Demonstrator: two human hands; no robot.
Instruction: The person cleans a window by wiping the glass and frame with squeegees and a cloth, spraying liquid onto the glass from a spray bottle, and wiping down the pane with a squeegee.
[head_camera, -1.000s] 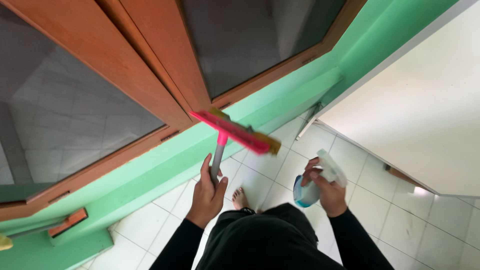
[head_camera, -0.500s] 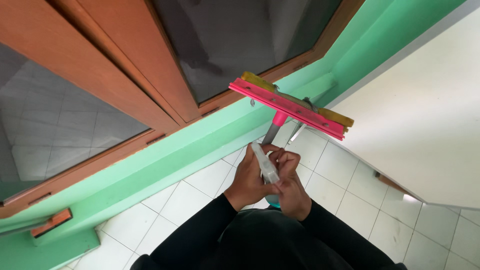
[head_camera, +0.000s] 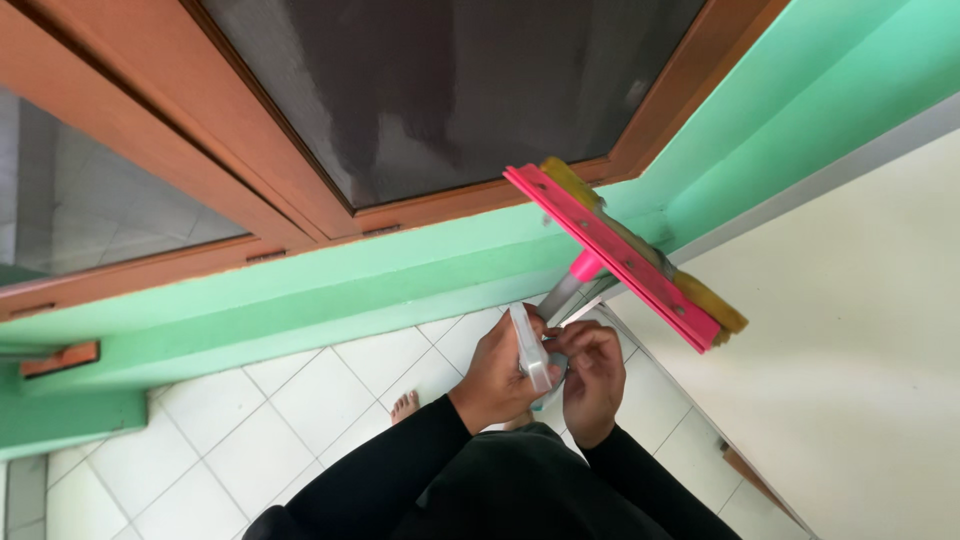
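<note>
Fingers of both hands, left hand and right hand, curl around one white plastic spray bottle; one pink window squeegee sits at one o'clock.

A brown wooden window frame holds a dark screened pane beside a greyer glass pane. Beneath it runs a green-painted wall band, which meets a cream wall on the right. The white tiled floor lies below, and a bare foot rests on it.
</note>
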